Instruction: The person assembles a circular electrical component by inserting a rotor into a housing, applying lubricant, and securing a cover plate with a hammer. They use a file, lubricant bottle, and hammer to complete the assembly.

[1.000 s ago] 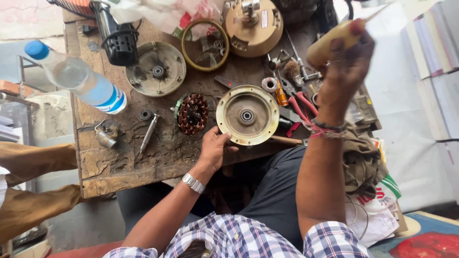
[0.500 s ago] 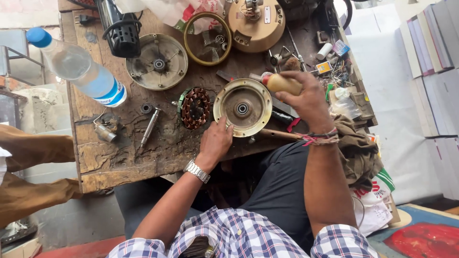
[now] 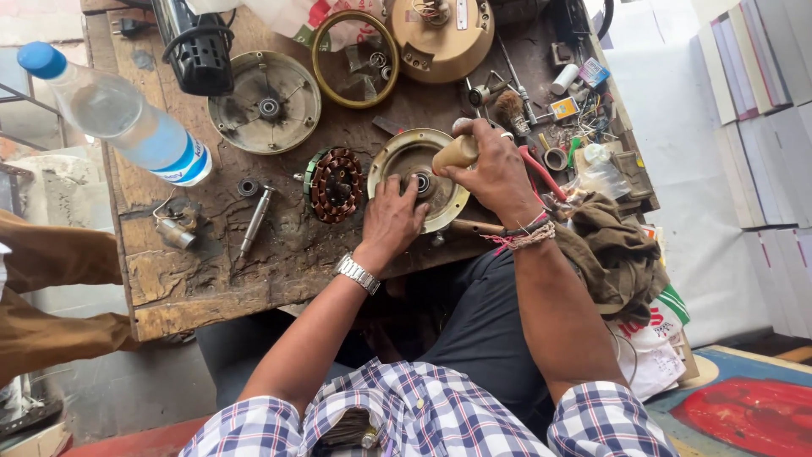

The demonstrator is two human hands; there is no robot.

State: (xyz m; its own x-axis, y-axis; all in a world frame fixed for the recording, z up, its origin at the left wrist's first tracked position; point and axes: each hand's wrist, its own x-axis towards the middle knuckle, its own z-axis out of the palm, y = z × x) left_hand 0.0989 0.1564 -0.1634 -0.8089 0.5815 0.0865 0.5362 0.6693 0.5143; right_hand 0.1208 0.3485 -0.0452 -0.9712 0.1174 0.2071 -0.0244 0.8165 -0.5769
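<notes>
Round metal motor cover (image 3: 404,165) at upper centre of frame, flat on worktop (image 3: 211,279). Left hand (image 3: 391,222) spread on its lower rim, pinning it. Right hand (image 3: 495,173) closed around wooden handle (image 3: 455,154), tip at centre bearing. Best kept upright, struck squarely, cover held firm.

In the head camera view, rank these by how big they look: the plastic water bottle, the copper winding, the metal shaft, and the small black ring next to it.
1. Water bottle, though it sits nearer the camera, which enlarges it.
2. Copper winding.
3. Metal shaft.
4. Black ring.
</notes>
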